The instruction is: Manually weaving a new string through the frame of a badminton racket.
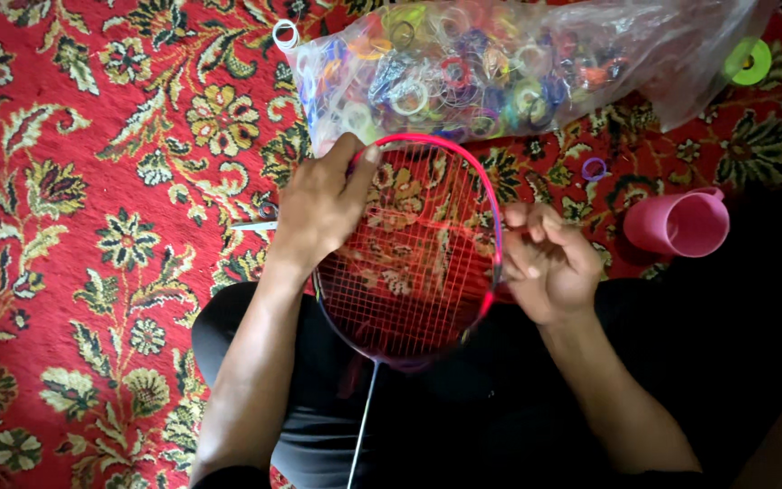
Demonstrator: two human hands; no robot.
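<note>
Two bare hands work pink-framed strung racket (418, 263) — left hand (319, 213) grips frame steady across lap, right hand (549, 263) pinches at rim; clear plastic bag of coloured rings (500, 68) near.

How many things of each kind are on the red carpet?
Racket: 1
Plastic bag of coloured rings: 1
Pink cup: 1
Loose rings: 3 (green, purple, white)
Total: 6
</note>
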